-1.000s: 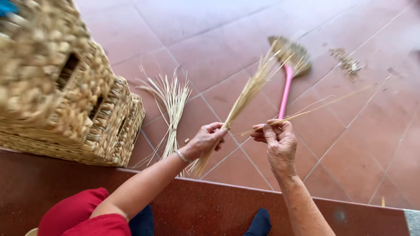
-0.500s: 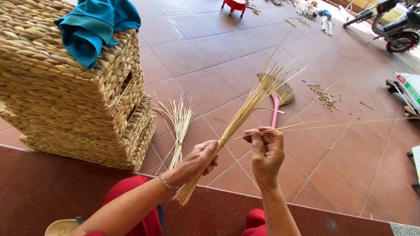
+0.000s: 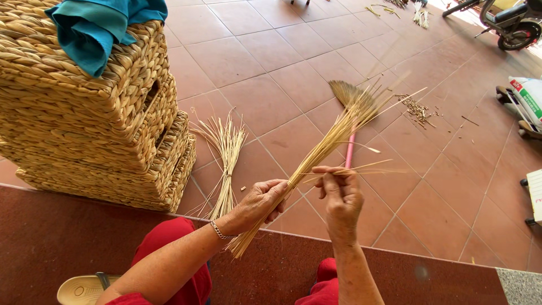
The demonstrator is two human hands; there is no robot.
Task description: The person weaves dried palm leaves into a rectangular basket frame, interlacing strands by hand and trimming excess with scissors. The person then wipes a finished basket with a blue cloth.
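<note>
The left hand (image 3: 261,202) grips a bundle of straw stalks (image 3: 322,149) near its base so the tips fan out, while the right hand (image 3: 340,199) pinches a few loose strands (image 3: 361,168) apart.

At your two o'clock, by the frame's right edge, a white sack (image 3: 529,97) with green and red printing lies on the floor. Down at four o'clock, a white box (image 3: 535,193) pokes in, mostly cut off.
</note>
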